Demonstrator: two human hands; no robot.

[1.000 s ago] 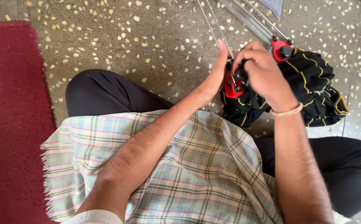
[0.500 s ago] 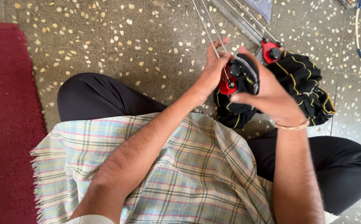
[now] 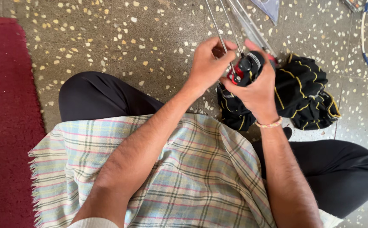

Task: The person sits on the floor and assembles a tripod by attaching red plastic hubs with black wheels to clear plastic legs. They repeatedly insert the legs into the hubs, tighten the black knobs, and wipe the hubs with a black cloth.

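Note:
I sit cross-legged on a speckled floor with a plaid cloth (image 3: 184,169) over my lap. My right hand (image 3: 258,90) grips a black and red umbrella hub (image 3: 245,69). My left hand (image 3: 207,63) pinches a thin metal rib (image 3: 217,29) where it meets that hub. Several more metal ribs (image 3: 243,21) run up and away from the hub. Black umbrella fabric with yellow stripes (image 3: 302,97) lies bunched on the floor under and right of my hands. A beaded band sits on my right wrist.
A dark red rug (image 3: 2,118) covers the floor at the left. A white and blue cable (image 3: 365,46) curves at the upper right. A clear plastic piece (image 3: 268,7) lies at the top edge. Speckled floor (image 3: 108,38) stretches ahead of my knees.
Both hands have shifted left and a little forward with the hub. The left fingers now close on a rib, and more of the black fabric is uncovered at the right.

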